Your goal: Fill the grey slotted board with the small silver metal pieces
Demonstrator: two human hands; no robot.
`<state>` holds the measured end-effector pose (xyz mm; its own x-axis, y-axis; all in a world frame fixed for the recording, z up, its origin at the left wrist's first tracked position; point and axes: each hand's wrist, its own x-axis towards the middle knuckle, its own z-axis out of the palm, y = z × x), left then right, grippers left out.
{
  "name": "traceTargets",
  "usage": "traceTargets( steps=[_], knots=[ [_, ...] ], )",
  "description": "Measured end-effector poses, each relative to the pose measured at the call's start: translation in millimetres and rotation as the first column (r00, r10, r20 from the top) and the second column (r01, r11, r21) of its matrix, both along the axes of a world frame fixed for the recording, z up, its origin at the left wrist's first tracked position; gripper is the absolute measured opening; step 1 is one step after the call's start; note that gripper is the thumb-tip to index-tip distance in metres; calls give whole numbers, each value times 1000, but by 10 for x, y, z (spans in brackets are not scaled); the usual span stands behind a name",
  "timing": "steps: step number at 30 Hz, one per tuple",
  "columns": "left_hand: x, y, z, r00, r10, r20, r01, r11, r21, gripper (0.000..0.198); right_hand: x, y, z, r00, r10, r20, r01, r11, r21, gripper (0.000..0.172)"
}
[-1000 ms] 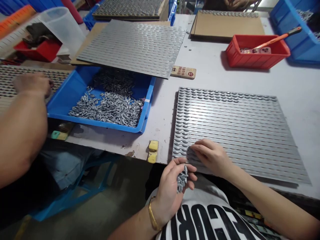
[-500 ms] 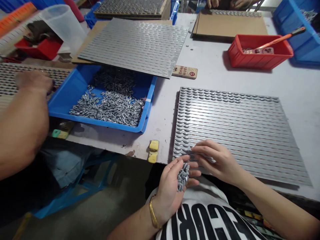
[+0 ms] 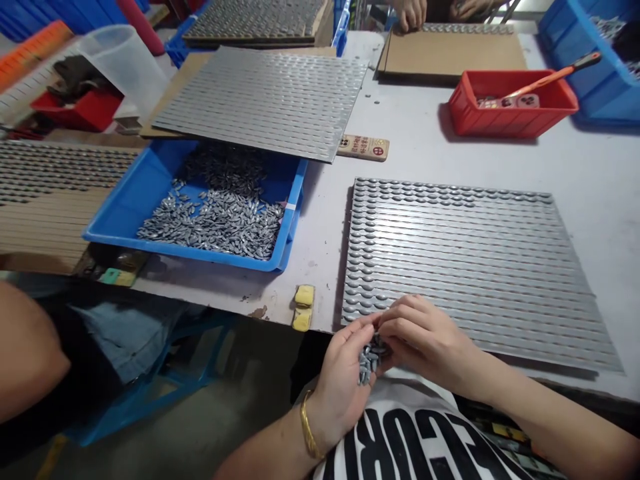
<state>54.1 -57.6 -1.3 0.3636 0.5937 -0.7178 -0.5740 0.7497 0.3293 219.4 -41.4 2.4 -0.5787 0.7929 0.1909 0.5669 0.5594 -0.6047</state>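
Observation:
My left hand [image 3: 343, 373] is cupped at the table's near edge, closed round a small heap of grey oval metal pieces [image 3: 369, 360]. My right hand [image 3: 425, 337] reaches into that heap with its fingertips pinched together on the pieces. Both hands hover at the near left corner of a grey grooved tray [image 3: 475, 260], whose left column and far rows hold seated pieces. A blue bin [image 3: 150, 180] with many more loose pieces [image 3: 220, 213] sits to the left.
A second grooved tray [image 3: 265, 100] rests on the blue bin's far rim. A red bin [image 3: 510, 103] with an orange-handled tool stands at the far right. Another person's arm [image 3: 25, 353] is at the left edge. More hands [image 3: 410, 12] work at the table's far side.
My right hand has left the tray's near rows and moved back to the heap in my left hand. The neighbour's hand has withdrawn from the left tray, leaving only the arm in view.

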Motion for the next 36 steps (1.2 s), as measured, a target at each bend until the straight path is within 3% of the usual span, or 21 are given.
traceTargets(
  steps=[3,8,11,14,17,20,29,36],
  knots=[
    [15,24,29,1000,-25,-1,25,1000,4,23,27,-12,-30,999,-49,-1,49,998,38,14],
    [49,36,45,1000,-19,-21,19,1000,11,16,55,-7,-26,992,-108,67,102,992,78,37],
    [53,68,58,999,-31,-25,31,999,-14,18,110,4,11,991,-117,61,117,993,19,28],
    [3,147,90,1000,12,-9,-13,998,-62,24,212,54,36,976,-200,-85,188,974,-129,19],
    [-97,235,126,993,100,-65,-100,995,0,28,290,145,-1,934,-326,-150,281,924,-259,9],
    [-185,277,139,981,140,-133,-131,989,76,24,269,237,-104,920,-367,-137,316,903,-292,8],
    [-235,243,75,992,97,-79,-90,992,87,29,68,312,-306,926,-373,-54,363,921,-141,15],
    [-276,228,22,994,101,-47,-97,992,77,31,54,334,-348,923,-347,167,345,938,46,17]
  ],
)
